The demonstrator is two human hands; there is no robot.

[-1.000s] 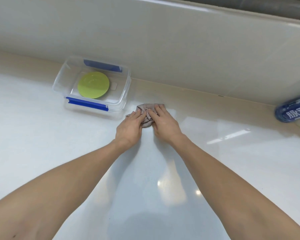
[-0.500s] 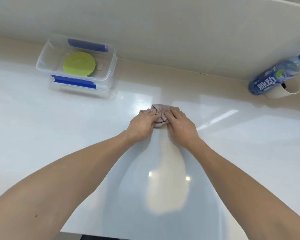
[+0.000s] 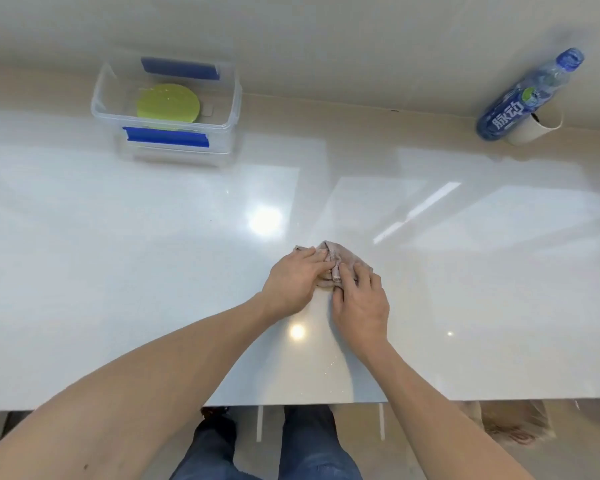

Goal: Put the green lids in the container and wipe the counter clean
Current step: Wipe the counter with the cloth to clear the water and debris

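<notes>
Head view: both hands press a crumpled cloth (image 3: 340, 263) flat on the counter (image 3: 118, 271). The left hand (image 3: 293, 280) lies palm down with fingers bent over the cloth's left part; the right hand (image 3: 361, 306) pins its right part with its fingertips. Neither closes fully around it. Well apart at the back left, a green lid (image 3: 168, 102) lies inside the clear container (image 3: 234, 109) with blue clips. A blue bottle (image 3: 523, 98) stands at the far right, touching a white cup (image 3: 534, 128).
</notes>
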